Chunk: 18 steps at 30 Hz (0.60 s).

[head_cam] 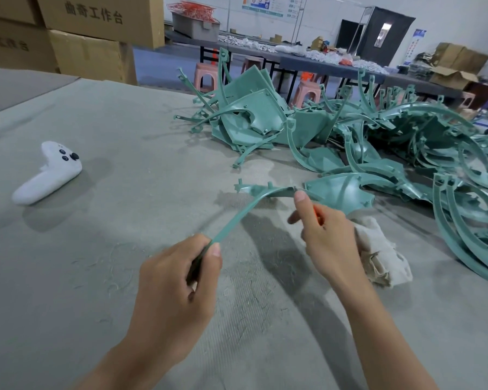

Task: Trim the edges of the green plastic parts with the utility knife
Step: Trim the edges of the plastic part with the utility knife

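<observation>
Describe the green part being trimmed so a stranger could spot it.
On the grey table, look in front of the pile of green parts. The long curved strip rises from the left hand to the right hand holding the utility knife; unlike the rest, it is held, not lying loose.

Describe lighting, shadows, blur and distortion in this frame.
Head view: even indoor light, no glare; the left hand, right hand and green strip throw soft shadows on the grey table cover; wide-angle distortion bows the cardboard boxes; the right hand's fingers look slightly motion-blurred.
</observation>
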Motion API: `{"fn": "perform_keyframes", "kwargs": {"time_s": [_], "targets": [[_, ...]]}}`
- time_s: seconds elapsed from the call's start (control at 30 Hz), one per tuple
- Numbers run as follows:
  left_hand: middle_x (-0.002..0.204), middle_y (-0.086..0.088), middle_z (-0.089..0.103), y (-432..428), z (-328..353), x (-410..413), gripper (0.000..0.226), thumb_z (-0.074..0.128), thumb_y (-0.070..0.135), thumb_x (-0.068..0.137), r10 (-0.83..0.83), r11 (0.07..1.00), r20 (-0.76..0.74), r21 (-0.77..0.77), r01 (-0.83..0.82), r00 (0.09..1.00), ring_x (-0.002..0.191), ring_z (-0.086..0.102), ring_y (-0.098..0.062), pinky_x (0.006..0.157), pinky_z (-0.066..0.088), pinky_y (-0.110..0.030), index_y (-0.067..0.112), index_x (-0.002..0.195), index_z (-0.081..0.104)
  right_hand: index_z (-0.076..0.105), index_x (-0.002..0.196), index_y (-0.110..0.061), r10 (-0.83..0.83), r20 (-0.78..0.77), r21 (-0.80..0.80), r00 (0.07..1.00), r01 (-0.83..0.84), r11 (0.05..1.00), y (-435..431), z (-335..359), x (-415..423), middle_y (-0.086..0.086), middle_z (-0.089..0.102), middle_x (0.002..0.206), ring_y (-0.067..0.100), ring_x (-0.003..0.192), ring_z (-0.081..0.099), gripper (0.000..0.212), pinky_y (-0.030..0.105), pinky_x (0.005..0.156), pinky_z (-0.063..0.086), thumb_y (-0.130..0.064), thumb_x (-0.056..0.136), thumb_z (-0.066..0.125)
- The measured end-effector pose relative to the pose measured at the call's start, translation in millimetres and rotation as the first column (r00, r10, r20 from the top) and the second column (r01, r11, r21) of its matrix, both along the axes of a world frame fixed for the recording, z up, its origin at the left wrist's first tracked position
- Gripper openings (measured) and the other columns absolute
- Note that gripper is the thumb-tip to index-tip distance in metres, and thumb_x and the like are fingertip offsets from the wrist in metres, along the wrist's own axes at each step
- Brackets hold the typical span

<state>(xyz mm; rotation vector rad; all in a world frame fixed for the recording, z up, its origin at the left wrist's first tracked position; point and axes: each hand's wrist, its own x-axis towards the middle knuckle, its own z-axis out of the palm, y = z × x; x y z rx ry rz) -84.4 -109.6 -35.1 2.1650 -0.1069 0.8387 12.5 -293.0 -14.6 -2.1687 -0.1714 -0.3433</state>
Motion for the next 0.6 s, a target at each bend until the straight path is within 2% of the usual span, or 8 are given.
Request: {"fn": "perform_keyframes", "kwargs": {"time_s": [0.07,0.1,0.17,0.23,0.3,0.37,0.47,0.6], "targets": [[0.046,-0.002,0.046,1.8,0.0,-0.4,0.034,0.048,0.036,0.079,-0.186,0.974,-0.114,-0.153,0.167,0.976,0.041,0.039,-0.008,0.044,0.026,-0.013,0.014,0.055,0.057,0.07,0.078,-0.009,0.131,-0.122,0.253,0.984,-0.097,0.963,14.8,3.9,-8.7,0.0,0.038,0.052,0.014,0.046,0.033,0.078,0.025,0.047,0.027,-0.081,0.075,0.041],[0.047,-0.002,0.053,2.8,0.6,0.1,0.03,0.053,0.037,0.074,-0.319,0.926,-0.19,-0.271,0.263,0.928,0.042,0.043,-0.007,0.044,0.029,-0.012,0.015,0.055,0.062,0.066,0.078,-0.003,0.19,-0.172,0.354,0.967,-0.119,0.928,19.7,5.1,-11.6,-0.001,0.035,0.052,0.014,0.044,0.03,0.075,0.024,0.043,0.025,-0.076,0.077,0.05],[0.056,-0.004,0.066,3.4,0.4,3.5,0.018,0.061,0.032,0.071,-0.549,0.811,-0.333,-0.436,0.391,0.767,0.05,0.057,-0.008,0.049,0.039,-0.014,0.02,0.062,0.071,0.051,0.078,0.01,0.261,-0.219,0.467,0.94,-0.134,0.874,25.3,6.6,-15.9,-0.001,0.03,0.053,0.014,0.043,0.025,0.063,0.024,0.041,0.022,-0.05,0.086,0.067],[0.07,-0.005,0.073,2.8,-2.2,9.7,0.019,0.066,0.035,0.072,-0.625,0.753,-0.365,-0.515,0.409,0.69,0.065,0.067,-0.015,0.061,0.05,-0.019,0.018,0.074,0.075,0.051,0.09,0.02,0.309,-0.227,0.533,0.924,-0.147,0.833,29.0,6.2,-19.5,-0.001,0.031,0.053,0.013,0.042,0.024,0.053,0.023,0.039,0.022,-0.029,0.089,0.071],[0.079,-0.01,0.074,2.3,-2.7,17.3,0.035,0.072,0.046,0.074,-0.652,0.669,-0.337,-0.678,0.305,0.679,0.069,0.069,-0.022,0.067,0.056,-0.028,0.012,0.085,0.072,0.052,0.101,0.023,0.36,-0.232,0.573,0.904,-0.172,0.801,32.6,4.8,-25.3,-0.003,0.039,0.05,0.01,0.04,0.029,0.049,0.02,0.039,0.025,-0.021,0.09,0.07],[0.084,-0.016,0.073,4.4,-1.1,23.3,0.048,0.072,0.052,0.071,-0.694,0.524,-0.301,-0.834,0.172,0.654,0.066,0.069,-0.026,0.061,0.058,-0.032,0.008,0.091,0.071,0.057,0.09,0.018,0.408,-0.229,0.557,0.884,-0.225,0.8,36.8,3.5,-31.6,-0.003,0.046,0.05,0.008,0.039,0.035,0.042,0.018,0.039,0.029,-0.021,0.09,0.07],[0.087,-0.017,0.072,10.9,0.5,24.6,0.048,0.064,0.046,0.075,-0.711,0.444,-0.253,-0.885,0.139,0.656,0.065,0.066,-0.027,0.054,0.054,-0.03,0.008,0.103,0.069,0.055,0.065,-0.004,0.444,-0.162,0.41,0.881,-0.349,0.843,45.1,0.8,-40.0,-0.002,0.05,0.052,0.008,0.044,0.04,0.038,0.02,0.045,0.033,-0.027,0.09,0.072],[0.069,-0.015,0.062,18.5,0.5,22.7,0.031,0.062,0.035,0.074,-0.729,0.345,-0.225,-0.937,0.063,0.646,0.049,0.058,-0.024,0.045,0.048,-0.027,0.007,0.087,0.064,0.06,0.069,-0.023,0.456,-0.029,0.081,0.89,-0.452,0.888,53.4,-4.7,-48.0,-0.015,0.054,0.051,0.002,0.047,0.048,0.027,0.013,0.051,0.033,-0.034,0.086,0.076]]}}
